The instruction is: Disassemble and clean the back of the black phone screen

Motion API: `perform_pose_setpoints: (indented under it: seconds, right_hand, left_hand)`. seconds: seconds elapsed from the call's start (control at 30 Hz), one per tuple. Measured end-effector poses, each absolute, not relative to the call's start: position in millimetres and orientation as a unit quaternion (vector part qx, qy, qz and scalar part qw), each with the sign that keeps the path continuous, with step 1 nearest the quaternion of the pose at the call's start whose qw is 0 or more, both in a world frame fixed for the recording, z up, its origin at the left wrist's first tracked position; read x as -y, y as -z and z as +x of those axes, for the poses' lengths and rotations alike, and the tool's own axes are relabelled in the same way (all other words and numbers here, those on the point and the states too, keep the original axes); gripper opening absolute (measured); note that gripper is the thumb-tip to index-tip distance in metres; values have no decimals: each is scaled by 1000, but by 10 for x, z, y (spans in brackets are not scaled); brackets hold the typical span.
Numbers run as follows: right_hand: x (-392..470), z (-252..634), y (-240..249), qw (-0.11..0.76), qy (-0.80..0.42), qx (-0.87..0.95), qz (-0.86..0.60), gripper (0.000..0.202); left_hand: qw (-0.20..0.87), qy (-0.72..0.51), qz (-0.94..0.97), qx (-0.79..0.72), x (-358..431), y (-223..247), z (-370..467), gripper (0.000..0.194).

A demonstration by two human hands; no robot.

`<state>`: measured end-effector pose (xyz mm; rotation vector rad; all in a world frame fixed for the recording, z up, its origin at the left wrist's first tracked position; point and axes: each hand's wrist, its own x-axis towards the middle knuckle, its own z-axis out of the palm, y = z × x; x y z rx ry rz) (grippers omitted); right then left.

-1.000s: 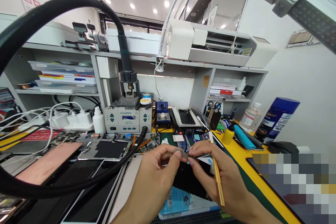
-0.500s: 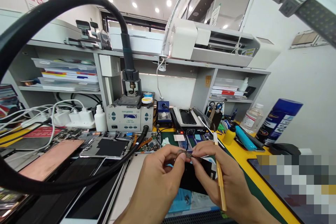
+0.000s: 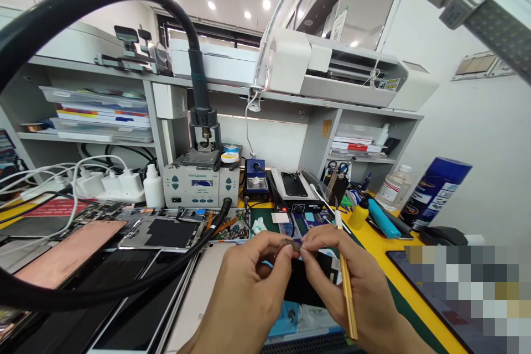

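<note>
My left hand (image 3: 253, 282) pinches a small dark grey piece (image 3: 293, 244) between thumb and forefinger; its exact kind is too small to make out. At the other end of that piece, my right hand (image 3: 363, 276) has thumb and forefinger pinched together on it. A slim gold-handled tool (image 3: 348, 293) with a white collar and a thin dark tip rests across the fingers of my right hand, tip up. Under both hands is a flat black panel (image 3: 305, 285), partly hidden by the fingers. Blue packaging (image 3: 286, 318) lies below it.
Phone screens and a silver-backed device (image 3: 207, 287) cover the left side. A thick black hose (image 3: 124, 296) loops from the hot-air station (image 3: 201, 185). Further back stand a heating plate (image 3: 298, 207), a yellow bottle (image 3: 359, 214), a clear bottle (image 3: 394, 187) and a blue spray can (image 3: 433, 191).
The view has shifted slightly, so the background sits a little further left. Both hands keep the same pinch on the small grey piece, and the gold-handled tool stays in my right hand.
</note>
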<state>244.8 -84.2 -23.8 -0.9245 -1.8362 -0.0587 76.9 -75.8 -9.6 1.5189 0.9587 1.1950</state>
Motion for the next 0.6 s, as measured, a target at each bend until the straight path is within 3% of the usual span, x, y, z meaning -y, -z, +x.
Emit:
perform_pose_setpoints:
  seconds: [0.43, 0.6]
  right_hand:
    - [871, 2538, 165, 483, -195, 723, -453, 6]
    - [859, 2533, 146, 476, -325, 672, -464, 12]
  left_hand:
    - [516, -471, 602, -387, 681, 120, 725, 22]
    - [505, -458, 627, -378, 670, 133, 716, 16]
